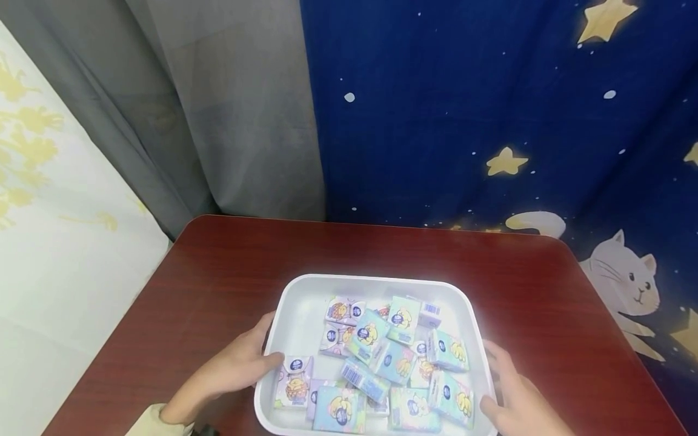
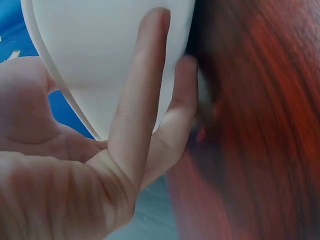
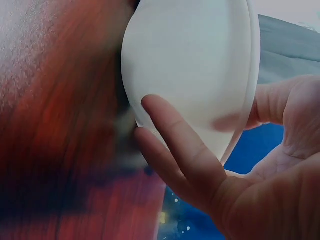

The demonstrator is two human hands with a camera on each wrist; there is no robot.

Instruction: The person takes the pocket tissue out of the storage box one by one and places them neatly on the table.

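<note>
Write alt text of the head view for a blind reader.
A person's left hand and right hand grip opposite sides of a white tray of small pastel packets, with a reddish table beneath and a starry blue curtain behind.

Grey curtain (image 1: 245,109), starry blue curtain (image 1: 414,151), white cloth (image 1: 65,272), possibly floral-printed

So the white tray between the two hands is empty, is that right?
It isn't empty: the head view shows small packs inside. The white tray is between the left hand and right hand, as you said.
</note>
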